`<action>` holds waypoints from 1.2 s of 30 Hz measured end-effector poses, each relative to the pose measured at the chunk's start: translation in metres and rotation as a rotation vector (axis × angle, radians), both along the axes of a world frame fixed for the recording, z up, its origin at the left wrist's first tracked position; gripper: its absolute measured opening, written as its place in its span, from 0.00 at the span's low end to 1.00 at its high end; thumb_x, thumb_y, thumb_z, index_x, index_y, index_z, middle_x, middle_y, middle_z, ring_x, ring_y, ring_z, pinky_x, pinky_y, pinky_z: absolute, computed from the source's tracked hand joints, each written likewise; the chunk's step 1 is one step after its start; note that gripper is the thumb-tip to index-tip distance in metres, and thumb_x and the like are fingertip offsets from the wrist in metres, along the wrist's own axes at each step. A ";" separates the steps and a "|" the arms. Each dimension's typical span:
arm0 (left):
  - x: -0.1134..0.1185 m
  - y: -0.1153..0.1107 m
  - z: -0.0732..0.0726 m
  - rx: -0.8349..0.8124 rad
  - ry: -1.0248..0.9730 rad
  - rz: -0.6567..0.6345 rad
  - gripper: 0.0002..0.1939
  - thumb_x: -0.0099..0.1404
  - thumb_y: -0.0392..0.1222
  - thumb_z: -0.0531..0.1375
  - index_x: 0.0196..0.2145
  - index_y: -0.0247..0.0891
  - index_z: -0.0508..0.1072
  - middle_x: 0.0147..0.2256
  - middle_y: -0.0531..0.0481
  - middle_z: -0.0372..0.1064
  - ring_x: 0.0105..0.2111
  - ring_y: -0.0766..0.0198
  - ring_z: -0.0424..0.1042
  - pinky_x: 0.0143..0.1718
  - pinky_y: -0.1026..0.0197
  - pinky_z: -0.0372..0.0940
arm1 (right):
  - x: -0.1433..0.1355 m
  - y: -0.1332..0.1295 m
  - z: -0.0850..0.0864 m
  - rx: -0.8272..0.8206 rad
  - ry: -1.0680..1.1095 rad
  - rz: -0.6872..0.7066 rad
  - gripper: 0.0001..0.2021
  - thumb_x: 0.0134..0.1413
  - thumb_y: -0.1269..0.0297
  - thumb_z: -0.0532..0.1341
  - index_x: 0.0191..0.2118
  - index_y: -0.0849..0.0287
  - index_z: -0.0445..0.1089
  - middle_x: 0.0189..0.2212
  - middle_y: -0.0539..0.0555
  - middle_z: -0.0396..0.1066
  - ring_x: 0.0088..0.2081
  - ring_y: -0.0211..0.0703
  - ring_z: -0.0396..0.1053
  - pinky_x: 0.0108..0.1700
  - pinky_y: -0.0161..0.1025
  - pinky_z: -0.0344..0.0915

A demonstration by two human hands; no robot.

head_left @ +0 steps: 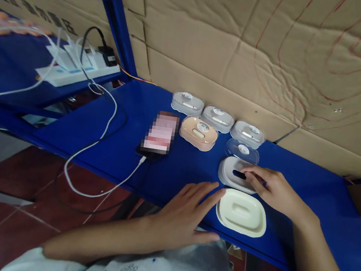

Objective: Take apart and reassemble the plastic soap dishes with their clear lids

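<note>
A light grey oval plastic box (228,172) with a dark slot in its top sits on the blue table. My right hand (269,187) reaches over it, thumb and forefinger pinched together at the slot's right end; whether a small part is between them is hidden. In front of this box lies a cream oval lid (258,219) with a raised grip inside a recess. My left hand (195,203) is open, fingers stretched, its fingertips at the cream lid's left edge. Just behind the grey box is a clear oval cover (237,149) with a round sticker.
Several grey oval boxes (188,104) under clear covers stand along the cardboard wall (211,67). A peach one (199,133) is left of the clear cover. A phone (160,134) on a white cable (100,197) lies farther left. A power strip (77,74) rests on the left shelf.
</note>
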State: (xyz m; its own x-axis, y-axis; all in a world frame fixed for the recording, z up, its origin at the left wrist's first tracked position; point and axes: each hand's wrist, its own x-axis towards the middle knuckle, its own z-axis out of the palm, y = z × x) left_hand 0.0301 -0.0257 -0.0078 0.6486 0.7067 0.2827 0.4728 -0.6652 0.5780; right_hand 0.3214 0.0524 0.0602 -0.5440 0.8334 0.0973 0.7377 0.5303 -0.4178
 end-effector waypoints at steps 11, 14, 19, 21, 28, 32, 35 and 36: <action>0.025 0.011 0.008 0.029 0.103 -0.080 0.38 0.72 0.53 0.64 0.71 0.37 0.57 0.67 0.32 0.63 0.64 0.38 0.64 0.62 0.34 0.57 | -0.001 -0.002 -0.013 0.055 -0.080 0.193 0.15 0.70 0.56 0.63 0.59 0.49 0.76 0.55 0.57 0.79 0.58 0.55 0.76 0.58 0.51 0.73; 0.025 0.012 0.006 0.015 0.096 -0.101 0.27 0.70 0.54 0.65 0.61 0.41 0.70 0.65 0.32 0.64 0.63 0.36 0.65 0.61 0.33 0.57 | -0.004 -0.002 -0.017 0.101 -0.079 0.191 0.15 0.71 0.57 0.62 0.59 0.49 0.76 0.56 0.58 0.78 0.58 0.56 0.76 0.58 0.54 0.73; 0.019 0.012 0.005 -0.087 -0.049 -0.080 0.15 0.69 0.46 0.67 0.51 0.43 0.73 0.65 0.35 0.65 0.64 0.38 0.65 0.64 0.33 0.55 | -0.010 -0.006 -0.010 0.191 -0.049 0.130 0.14 0.73 0.58 0.59 0.57 0.51 0.76 0.53 0.58 0.80 0.55 0.56 0.77 0.57 0.56 0.73; 0.013 0.012 0.006 -0.160 -0.161 -0.046 0.14 0.69 0.42 0.66 0.50 0.44 0.72 0.65 0.37 0.63 0.65 0.41 0.65 0.64 0.36 0.57 | -0.012 -0.010 -0.003 0.227 0.002 0.089 0.12 0.74 0.59 0.59 0.55 0.51 0.76 0.49 0.57 0.81 0.51 0.55 0.78 0.55 0.54 0.74; 0.001 0.023 -0.002 -0.625 -0.811 0.120 0.15 0.67 0.42 0.69 0.48 0.46 0.69 0.64 0.45 0.56 0.58 0.54 0.70 0.59 0.50 0.67 | -0.029 -0.030 0.010 0.321 0.160 0.145 0.11 0.73 0.65 0.59 0.55 0.51 0.74 0.46 0.56 0.81 0.46 0.50 0.78 0.49 0.49 0.74; 0.003 0.031 -0.004 -0.853 -1.116 0.189 0.24 0.61 0.39 0.74 0.49 0.47 0.67 0.63 0.50 0.61 0.54 0.59 0.73 0.57 0.55 0.68 | -0.041 -0.033 -0.002 0.324 0.120 0.201 0.12 0.73 0.64 0.60 0.57 0.51 0.73 0.48 0.56 0.81 0.48 0.51 0.78 0.51 0.50 0.74; 0.001 0.034 -0.001 -0.954 -1.210 0.272 0.37 0.55 0.34 0.75 0.56 0.52 0.65 0.61 0.52 0.66 0.52 0.62 0.73 0.55 0.58 0.67 | -0.048 -0.032 -0.010 0.305 0.102 0.229 0.12 0.74 0.63 0.59 0.58 0.52 0.73 0.51 0.56 0.80 0.51 0.51 0.78 0.52 0.51 0.74; 0.000 0.034 0.001 -0.995 -1.226 0.279 0.40 0.54 0.32 0.75 0.59 0.54 0.64 0.60 0.52 0.68 0.51 0.63 0.74 0.55 0.59 0.67 | -0.049 -0.031 -0.012 0.297 0.100 0.238 0.12 0.74 0.63 0.59 0.58 0.52 0.73 0.51 0.56 0.80 0.51 0.51 0.78 0.53 0.51 0.75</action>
State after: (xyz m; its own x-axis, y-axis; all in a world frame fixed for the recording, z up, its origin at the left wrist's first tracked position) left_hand 0.0298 0.0081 -0.0066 0.2126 0.9707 -0.1120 -0.5440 0.2128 0.8117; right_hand 0.2723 0.0216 0.0484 -0.6945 0.6126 0.3774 0.5428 0.7903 -0.2841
